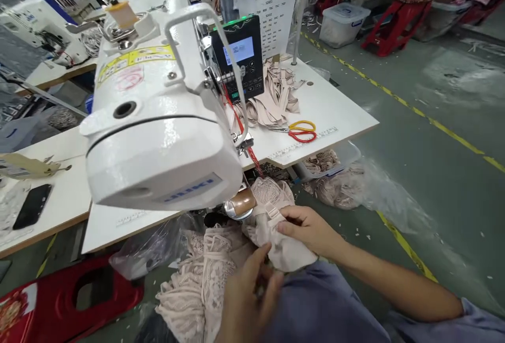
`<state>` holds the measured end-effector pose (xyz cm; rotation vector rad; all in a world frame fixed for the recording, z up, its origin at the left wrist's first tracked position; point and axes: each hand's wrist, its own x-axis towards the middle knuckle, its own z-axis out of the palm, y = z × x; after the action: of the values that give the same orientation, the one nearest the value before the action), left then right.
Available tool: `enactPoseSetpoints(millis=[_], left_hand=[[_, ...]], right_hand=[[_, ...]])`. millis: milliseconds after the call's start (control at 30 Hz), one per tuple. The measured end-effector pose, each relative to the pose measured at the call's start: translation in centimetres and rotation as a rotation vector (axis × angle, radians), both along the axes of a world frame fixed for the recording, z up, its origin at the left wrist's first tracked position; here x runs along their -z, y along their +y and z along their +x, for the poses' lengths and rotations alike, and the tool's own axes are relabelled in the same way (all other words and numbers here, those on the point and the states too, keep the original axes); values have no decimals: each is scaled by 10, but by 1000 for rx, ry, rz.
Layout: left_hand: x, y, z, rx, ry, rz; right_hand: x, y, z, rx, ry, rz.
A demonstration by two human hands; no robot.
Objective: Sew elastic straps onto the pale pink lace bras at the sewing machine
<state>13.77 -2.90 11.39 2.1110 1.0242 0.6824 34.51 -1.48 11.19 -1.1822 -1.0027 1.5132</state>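
A pale beige bra [290, 251] with a lace part and a strap with a slider hangs just in front of the sewing machine's arm end. My right hand [310, 227] grips it at the strap, thumb and fingers closed on the fabric. Below and to the left, my left hand [250, 295] is near the bra's lower edge. Its fingers are bent and smeared by motion, so whether they hold any cloth is unclear. A heap of beige lace bras [209, 280] lies to the left of my hands.
The white sewing machine [158, 148] with a control screen [239, 59] stands ahead. On its table [335, 106] are scissors [302, 131] and beige straps [278, 93]. A phone [32, 206] lies left, above a red stool [59, 301]. A plastic bin [347, 156] sits under the table's right side.
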Motion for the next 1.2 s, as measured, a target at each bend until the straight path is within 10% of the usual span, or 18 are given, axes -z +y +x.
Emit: enactPoseSetpoints(millis=[233, 400, 533, 700, 867, 1200], left_hand=[[-43, 30, 13, 209, 81, 394], [-14, 46, 15, -123, 7, -523], [2, 55, 11, -95, -182, -912], [3, 50, 12, -149, -297, -874], [0, 44, 8, -161, -183, -545], [14, 42, 14, -294, -49, -535]], right_hand=[[-13, 6, 0, -365, -239, 296], [1, 17, -8, -325, -1100, 827], [20, 22, -9, -126, -1142, 1084], [28, 14, -9, 175, -978, 898], [26, 9, -20, 53, -913, 772], [37, 1, -35, 118, -975, 870]])
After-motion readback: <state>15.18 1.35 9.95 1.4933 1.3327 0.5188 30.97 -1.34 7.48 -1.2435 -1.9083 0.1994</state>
